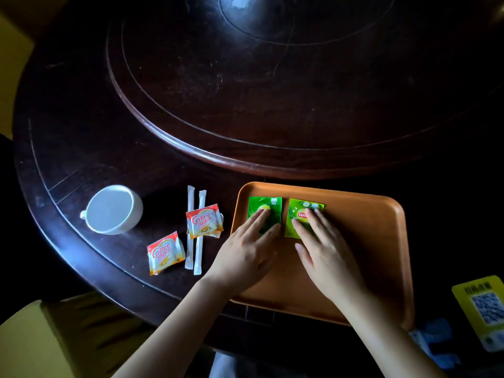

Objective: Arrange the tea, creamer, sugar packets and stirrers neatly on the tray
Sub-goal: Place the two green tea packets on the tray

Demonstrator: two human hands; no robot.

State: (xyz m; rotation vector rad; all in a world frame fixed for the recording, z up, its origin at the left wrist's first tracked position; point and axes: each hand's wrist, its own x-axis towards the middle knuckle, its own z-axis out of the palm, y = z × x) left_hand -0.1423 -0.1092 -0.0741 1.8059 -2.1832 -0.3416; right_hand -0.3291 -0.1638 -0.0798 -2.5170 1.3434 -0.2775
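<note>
An orange tray (368, 241) lies on the dark table in front of me. Two green tea packets lie side by side at its far left: the left tea packet (268, 207) under the flat fingertips of my left hand (245, 257), the right tea packet (300, 214) under the fingers of my right hand (324, 255). Both hands press flat with fingers spread, gripping nothing. Left of the tray, on the table, lie two wrapped white stirrers (195, 249). One creamer packet (204, 221) rests across them, and a second creamer packet (163, 253) lies nearer me.
A white cup (113, 210) sits on the table to the far left. A raised round turntable (272, 91) fills the table's middle behind the tray. A yellow card with a QR code (485, 309) stands at the right edge. A yellow-green chair (54, 336) is at lower left.
</note>
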